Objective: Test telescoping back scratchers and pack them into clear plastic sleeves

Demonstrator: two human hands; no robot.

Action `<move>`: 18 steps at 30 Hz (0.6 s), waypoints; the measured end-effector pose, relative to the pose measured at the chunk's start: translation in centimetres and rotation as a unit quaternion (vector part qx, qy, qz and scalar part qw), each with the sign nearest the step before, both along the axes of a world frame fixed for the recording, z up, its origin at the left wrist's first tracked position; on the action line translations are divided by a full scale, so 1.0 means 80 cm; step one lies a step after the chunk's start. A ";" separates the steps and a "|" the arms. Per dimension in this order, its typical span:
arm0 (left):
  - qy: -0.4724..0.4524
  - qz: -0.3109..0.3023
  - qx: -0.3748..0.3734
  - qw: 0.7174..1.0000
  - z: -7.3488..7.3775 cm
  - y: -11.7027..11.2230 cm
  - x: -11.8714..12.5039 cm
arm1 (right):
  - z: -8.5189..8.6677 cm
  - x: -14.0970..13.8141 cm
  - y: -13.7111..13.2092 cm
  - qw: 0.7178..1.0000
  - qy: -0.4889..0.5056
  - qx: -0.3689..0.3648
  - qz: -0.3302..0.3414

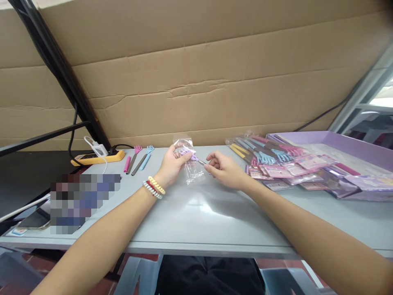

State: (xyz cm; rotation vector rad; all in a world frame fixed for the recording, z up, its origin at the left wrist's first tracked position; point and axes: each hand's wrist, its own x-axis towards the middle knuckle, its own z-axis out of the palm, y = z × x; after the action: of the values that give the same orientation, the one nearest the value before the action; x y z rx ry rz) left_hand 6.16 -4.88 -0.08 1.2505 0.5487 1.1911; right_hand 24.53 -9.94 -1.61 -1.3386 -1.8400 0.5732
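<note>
My left hand (pixel 172 165) grips a clear plastic bag (pixel 190 170) together with the purple claw-shaped head of a small back scratcher (pixel 193 156) held at the bag's mouth. My right hand (pixel 221 168) pinches the scratcher's thin metal shaft, just right of the bag. Both hands hover low over the grey table (pixel 196 217). My left wrist carries yellow, red and white bracelets.
A pink scratcher (pixel 134 157) and a blue scratcher (pixel 143 157) lie at the left beside a yellow power strip (pixel 97 157). Bagged scratchers (pixel 260 150) and pink printed cards (pixel 285 171) are piled at the right by a purple tray (pixel 344 143). A cardboard wall stands behind.
</note>
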 end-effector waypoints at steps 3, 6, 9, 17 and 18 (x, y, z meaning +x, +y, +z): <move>-0.022 0.033 0.011 0.999 0.003 0.003 -0.001 | 0.002 0.000 -0.001 0.999 -0.019 -0.041 0.020; -0.069 0.090 0.018 0.993 0.007 0.012 -0.007 | 0.003 0.006 -0.001 0.996 -0.037 -0.075 0.040; -0.113 0.155 0.010 0.981 0.011 0.024 -0.014 | 0.001 0.014 0.002 0.993 -0.023 -0.081 0.079; -0.164 0.196 0.019 0.967 0.009 0.035 -0.016 | -0.009 0.006 -0.004 0.979 0.026 -0.076 0.190; -0.159 0.185 0.019 0.970 0.008 0.033 -0.014 | -0.009 0.003 -0.006 0.979 0.025 -0.069 0.191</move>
State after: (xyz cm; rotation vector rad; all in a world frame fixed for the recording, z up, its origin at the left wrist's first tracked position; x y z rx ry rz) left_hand 5.02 -2.23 0.55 0.9836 0.5335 1.6868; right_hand 24.77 -10.40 -2.35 -1.0477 -2.0600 0.9393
